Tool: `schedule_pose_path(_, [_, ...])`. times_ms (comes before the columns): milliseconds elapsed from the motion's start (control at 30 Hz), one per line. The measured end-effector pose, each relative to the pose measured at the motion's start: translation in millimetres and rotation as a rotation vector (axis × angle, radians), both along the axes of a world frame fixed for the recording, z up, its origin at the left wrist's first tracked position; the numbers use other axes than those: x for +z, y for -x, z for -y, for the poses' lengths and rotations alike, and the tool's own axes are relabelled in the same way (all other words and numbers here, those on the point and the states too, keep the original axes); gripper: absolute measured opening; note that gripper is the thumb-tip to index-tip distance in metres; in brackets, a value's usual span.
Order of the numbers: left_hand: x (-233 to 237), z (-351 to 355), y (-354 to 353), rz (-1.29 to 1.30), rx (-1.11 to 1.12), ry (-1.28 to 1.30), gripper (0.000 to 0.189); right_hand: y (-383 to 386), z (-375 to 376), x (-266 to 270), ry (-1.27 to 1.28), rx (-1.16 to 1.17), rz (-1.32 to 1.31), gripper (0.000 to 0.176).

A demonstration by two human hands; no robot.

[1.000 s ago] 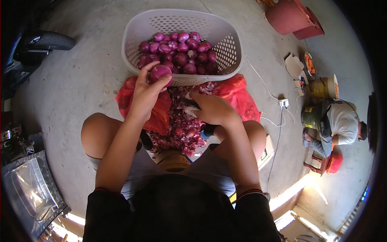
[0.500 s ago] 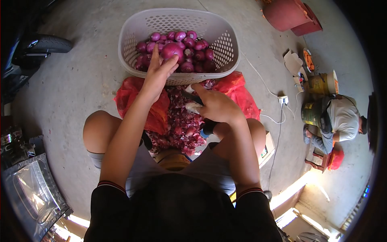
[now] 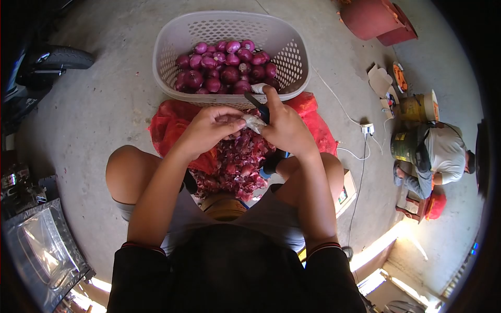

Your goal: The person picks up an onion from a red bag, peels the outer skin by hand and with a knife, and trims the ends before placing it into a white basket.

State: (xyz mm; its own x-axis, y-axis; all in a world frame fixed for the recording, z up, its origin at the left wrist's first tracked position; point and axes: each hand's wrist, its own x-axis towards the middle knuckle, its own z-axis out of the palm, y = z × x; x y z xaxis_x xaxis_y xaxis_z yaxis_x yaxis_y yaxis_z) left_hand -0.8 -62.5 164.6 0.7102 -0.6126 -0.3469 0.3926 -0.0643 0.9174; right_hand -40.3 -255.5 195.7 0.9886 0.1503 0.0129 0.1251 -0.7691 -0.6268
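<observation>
My right hand (image 3: pixel 288 128) is closed around a small dark knife (image 3: pixel 257 103). White wrapping covers its thumb (image 3: pixel 254 123) and the tip of its index finger (image 3: pixel 259 88). My left hand (image 3: pixel 211 129) has its fingers curled together against the wrapped thumb; whatever lies between them is hidden. Just beyond both hands stands a grey plastic basket (image 3: pixel 172 39) with peeled red onions (image 3: pixel 229 74) inside. Below the hands, a heap of reddish-purple onion skins (image 3: pixel 240 167) lies between red mesh sacks (image 3: pixel 169 125).
A yellowish container (image 3: pixel 222 207) is between my knees. White cable and a plug adapter (image 3: pixel 367 129) lie on the floor at right. Farther right, another person (image 3: pixel 443 154) sits bent forward near buckets (image 3: pixel 428 107). A tyre (image 3: pixel 65 56) is at upper left.
My left hand has let go of a large peeled onion over the basket and come back toward me to my right thumb. My right hand has shifted slightly, its index finger now raised.
</observation>
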Motion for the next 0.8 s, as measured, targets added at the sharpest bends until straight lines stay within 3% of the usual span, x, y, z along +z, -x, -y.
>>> schedule_pose_path(100, [-4, -1, 2, 0.040, 0.034, 0.052, 0.018, 0, -3, 0, -0.068, -0.039, -0.113, 0.058])
schedule_pose_path(200, [-8, 0, 2, 0.033, 0.049, 0.093, 0.018, -2, -3, -4, -0.117, -0.029, -0.047, 0.058])
schedule_pose_path(300, [-6, -5, 1, -0.040, -0.008, -0.059, 0.021, 1, -4, -5, -0.021, -0.064, -0.086, 0.052])
schedule_pose_path(400, [-58, -25, 8, 0.479, -0.451, -0.494, 0.034, 2, -6, -4, 0.009, -0.009, -0.164, 0.045])
schedule_pose_path(433, [-70, -26, 12, 0.465, -0.567, -0.658, 0.037, 2, -7, 3, 0.003, -0.016, -0.268, 0.042])
schedule_pose_path(500, [-96, -32, 21, 0.416, -0.798, -0.991, 0.042, 3, -5, -1, -0.022, 0.016, -0.181, 0.040])
schedule_pose_path(600, [-134, -55, 7, 0.397, -0.654, -0.855, 0.042, 4, -6, -4, -0.070, 0.040, -0.109, 0.038])
schedule_pose_path(700, [-140, -70, -1, 0.384, -0.450, -1.275, 0.029, 4, -7, 3, -0.072, 0.052, -0.156, 0.037])
schedule_pose_path(800, [-173, -90, -7, 0.748, -0.378, -1.506, 0.026, 4, -10, 10, -0.008, 0.027, -0.204, 0.035])
